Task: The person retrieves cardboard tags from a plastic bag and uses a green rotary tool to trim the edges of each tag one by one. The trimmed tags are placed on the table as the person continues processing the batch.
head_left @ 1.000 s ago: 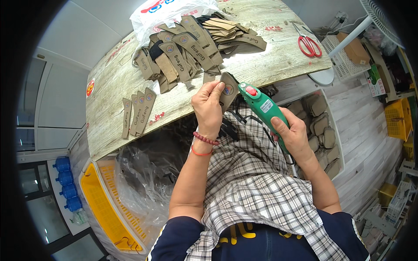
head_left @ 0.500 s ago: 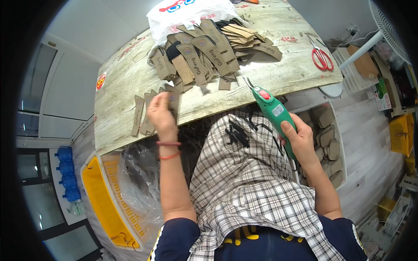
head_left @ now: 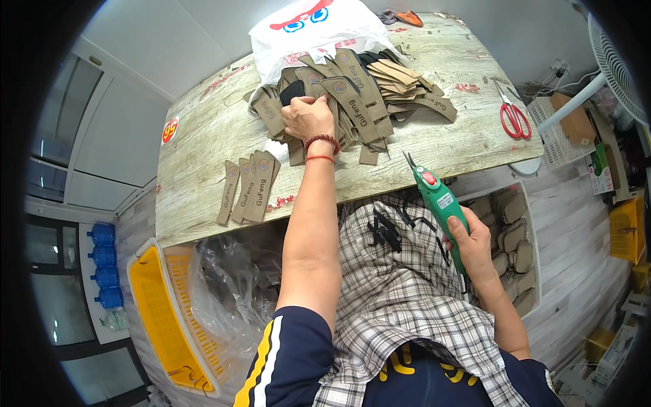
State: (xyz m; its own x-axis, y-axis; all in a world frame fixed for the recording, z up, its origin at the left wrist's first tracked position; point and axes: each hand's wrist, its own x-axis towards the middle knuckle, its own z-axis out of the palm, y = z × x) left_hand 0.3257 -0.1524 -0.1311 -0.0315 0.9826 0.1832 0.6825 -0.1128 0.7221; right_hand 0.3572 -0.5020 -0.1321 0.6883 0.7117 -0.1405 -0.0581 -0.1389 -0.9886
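Observation:
My right hand (head_left: 472,245) is wrapped round green electric scissors (head_left: 442,203) with a red button, its narrow metal blades pointing up and away over the table's near edge. At the pile of khaki fabric strips (head_left: 359,108), my left hand (head_left: 310,119) is closed with its fingertips on one of the pieces; the pinch itself is partly hidden by the hand. Several printed strips (head_left: 261,186) lie fanned out, overlapping, at the table's left front. Black thin scraps (head_left: 384,229) lie on the checked apron (head_left: 380,278) over my lap.
A white plastic bag (head_left: 308,41) stands behind the pile. Red-handled scissors (head_left: 513,121) lie at the table's right. Below are a yellow basket (head_left: 152,305) with clear plastic, and a white bin (head_left: 536,271) of khaki pieces. A white fan (head_left: 610,61) stands at right.
My left hand has gone from the fanned strips at the left, forward and right to the pile. The electric scissors stay in my right hand, and the whole view has shifted slightly.

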